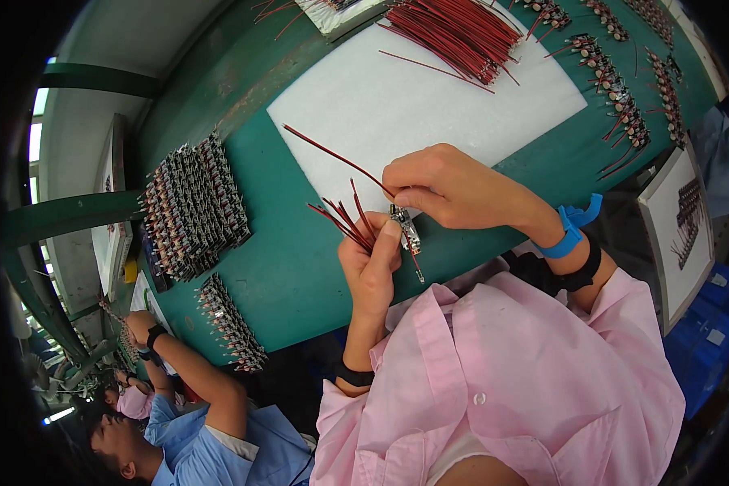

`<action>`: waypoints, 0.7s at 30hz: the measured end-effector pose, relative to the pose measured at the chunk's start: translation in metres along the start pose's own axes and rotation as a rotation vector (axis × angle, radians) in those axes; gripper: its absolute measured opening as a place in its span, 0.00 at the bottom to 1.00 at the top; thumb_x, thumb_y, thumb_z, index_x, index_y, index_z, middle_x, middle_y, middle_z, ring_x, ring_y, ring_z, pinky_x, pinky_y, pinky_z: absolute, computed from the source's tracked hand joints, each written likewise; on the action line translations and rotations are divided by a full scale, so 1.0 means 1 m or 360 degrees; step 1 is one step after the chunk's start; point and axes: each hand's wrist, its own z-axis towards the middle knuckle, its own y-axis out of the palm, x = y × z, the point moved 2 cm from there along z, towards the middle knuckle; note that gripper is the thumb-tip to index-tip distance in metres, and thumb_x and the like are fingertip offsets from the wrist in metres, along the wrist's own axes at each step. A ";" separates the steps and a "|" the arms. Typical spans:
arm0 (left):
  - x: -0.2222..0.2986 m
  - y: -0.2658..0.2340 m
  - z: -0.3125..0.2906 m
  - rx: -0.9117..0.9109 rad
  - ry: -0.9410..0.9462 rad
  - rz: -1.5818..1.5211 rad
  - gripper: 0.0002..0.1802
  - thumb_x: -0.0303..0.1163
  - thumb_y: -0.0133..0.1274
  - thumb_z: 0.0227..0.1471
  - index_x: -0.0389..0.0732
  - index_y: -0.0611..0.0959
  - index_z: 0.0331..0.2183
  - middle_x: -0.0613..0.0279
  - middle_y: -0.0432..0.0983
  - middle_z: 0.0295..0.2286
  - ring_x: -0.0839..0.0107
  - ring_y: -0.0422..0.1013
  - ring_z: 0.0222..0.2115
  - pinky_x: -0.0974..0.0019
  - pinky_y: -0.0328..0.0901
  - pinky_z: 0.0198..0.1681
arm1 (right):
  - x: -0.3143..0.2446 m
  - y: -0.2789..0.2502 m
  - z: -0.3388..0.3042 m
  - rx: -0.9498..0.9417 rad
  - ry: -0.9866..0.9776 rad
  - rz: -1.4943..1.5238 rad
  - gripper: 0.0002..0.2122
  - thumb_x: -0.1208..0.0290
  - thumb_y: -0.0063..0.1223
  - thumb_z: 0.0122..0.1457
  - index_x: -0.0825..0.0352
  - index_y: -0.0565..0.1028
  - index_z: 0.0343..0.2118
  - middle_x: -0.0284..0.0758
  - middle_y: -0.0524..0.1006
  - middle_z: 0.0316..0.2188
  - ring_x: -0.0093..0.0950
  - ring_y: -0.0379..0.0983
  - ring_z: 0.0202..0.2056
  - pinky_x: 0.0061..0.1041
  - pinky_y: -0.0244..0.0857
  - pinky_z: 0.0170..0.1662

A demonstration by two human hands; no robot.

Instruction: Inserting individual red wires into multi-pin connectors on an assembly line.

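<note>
My left hand (371, 271) is closed, its thumb and fingers gripping a small circuit board (411, 235) together with several red and black wires (345, 223) that fan out to the left. Just above it, my right hand (466, 188) pinches a long red and black wire (332, 151) close to the board's upper end. That wire stretches up and left over a white foam sheet (324, 105). Another short wire end (419, 267) sticks out below the board. My fingers hide whether the pinched wire touches the board.
A thick bundle of red wires (458, 36) lies on the foam sheet. Stacked circuit boards (194, 206) and a shorter row (231, 324) stand left on the green table (279, 275). More wired boards (611, 89) line the right. A co-worker in blue (211, 437) sits at left.
</note>
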 end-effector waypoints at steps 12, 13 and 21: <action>0.002 -0.001 0.000 -0.0018 -0.0039 -0.0031 0.04 0.27 0.43 0.45 0.37 0.69 0.22 0.76 0.54 0.09 0.89 0.44 0.07 0.81 0.39 0.10 | -0.004 -0.005 0.004 -0.0065 0.0112 0.0042 0.04 0.78 0.46 0.43 0.71 0.65 0.18 0.38 0.65 0.13 0.31 0.60 0.16 0.24 0.55 0.22; 0.002 0.000 0.001 -0.0027 -0.0046 -0.0037 0.05 0.27 0.43 0.45 0.37 0.69 0.22 0.76 0.55 0.09 0.89 0.44 0.07 0.81 0.39 0.10 | -0.003 -0.005 0.004 -0.0067 0.0111 0.0039 0.04 0.78 0.46 0.43 0.71 0.65 0.18 0.38 0.65 0.13 0.31 0.60 0.16 0.24 0.55 0.22; 0.004 -0.003 -0.001 -0.0076 -0.0067 -0.0081 0.06 0.27 0.43 0.46 0.37 0.69 0.21 0.76 0.56 0.11 0.89 0.46 0.09 0.81 0.40 0.11 | -0.002 -0.003 0.003 -0.0074 0.0225 0.0133 0.03 0.78 0.47 0.42 0.72 0.67 0.18 0.37 0.67 0.14 0.26 0.60 0.17 0.22 0.56 0.23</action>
